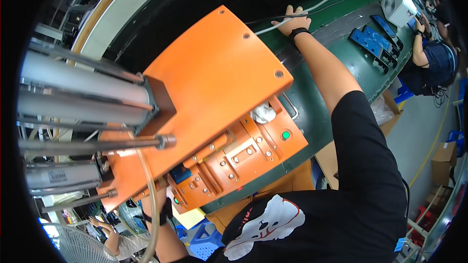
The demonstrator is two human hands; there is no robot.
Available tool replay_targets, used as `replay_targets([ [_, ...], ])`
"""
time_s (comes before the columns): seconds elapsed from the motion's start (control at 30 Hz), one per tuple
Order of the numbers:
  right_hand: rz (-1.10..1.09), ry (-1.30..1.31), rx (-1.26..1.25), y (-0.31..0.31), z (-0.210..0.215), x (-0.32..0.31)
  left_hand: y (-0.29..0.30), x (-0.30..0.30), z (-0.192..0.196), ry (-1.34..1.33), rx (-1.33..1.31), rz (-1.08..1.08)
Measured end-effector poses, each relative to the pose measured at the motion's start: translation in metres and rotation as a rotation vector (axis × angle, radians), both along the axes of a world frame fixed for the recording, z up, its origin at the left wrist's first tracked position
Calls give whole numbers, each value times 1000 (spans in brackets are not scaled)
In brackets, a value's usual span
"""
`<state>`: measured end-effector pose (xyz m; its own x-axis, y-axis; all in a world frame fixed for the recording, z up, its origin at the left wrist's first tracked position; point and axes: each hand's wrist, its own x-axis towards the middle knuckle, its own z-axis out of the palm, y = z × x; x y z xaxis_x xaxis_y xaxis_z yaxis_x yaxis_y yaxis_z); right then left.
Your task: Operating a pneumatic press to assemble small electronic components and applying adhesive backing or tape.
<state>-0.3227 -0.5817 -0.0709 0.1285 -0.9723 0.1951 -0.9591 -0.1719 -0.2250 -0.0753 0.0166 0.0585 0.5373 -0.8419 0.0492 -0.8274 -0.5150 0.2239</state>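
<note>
An orange press machine [209, 68] stands on the green bench before me. My right arm stretches past it to the far side, where my right hand [294, 22] lies on the bench with fingers spread, holding nothing. A grey cable [321, 4] and a thinner black one cross at that hand. At the machine's near left corner is my left hand [158, 198], mostly behind a clear hose [152, 199] and the machine's edge, so its fingers are hidden. Close to it, a dark blue piece [181, 173] sits in the machine beneath the upper plate. A green button [286, 135] is on the machine's right end.
Metal cylinders [87, 87] and rods rise from the machine at left. Blue bracket-like parts [373, 41] lie on the bench at right, near a small white fan [399, 6]. A white cloth [263, 113] is tucked by the plate. Another person [431, 61] sits at far right.
</note>
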Motion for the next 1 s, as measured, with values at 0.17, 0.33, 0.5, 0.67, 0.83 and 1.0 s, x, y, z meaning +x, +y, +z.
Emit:
replay_targets([
  [0.17, -59, -151, 125, -41, -21, -6, 7, -59, 18, 467, -287, 218],
  [0.33, 113, -1209, 893, -6, -5, -61, 54, -72, 8, 237, -346, 52],
  [0.5, 322, -1818, 1337, 189, 41, -204, 56, -99, 9, 260, -512, -46],
  [0.67, 695, -1795, 1314, 381, 56, -273, 60, -128, -9, 322, -580, -379],
  [0.83, 842, -1701, 2010, 480, 59, -185, 62, -189, -11, 474, -504, -816],
  [1.0, 835, -1636, 2228, 513, 9, -99, 75, -165, -21, 307, -465, -684],
])
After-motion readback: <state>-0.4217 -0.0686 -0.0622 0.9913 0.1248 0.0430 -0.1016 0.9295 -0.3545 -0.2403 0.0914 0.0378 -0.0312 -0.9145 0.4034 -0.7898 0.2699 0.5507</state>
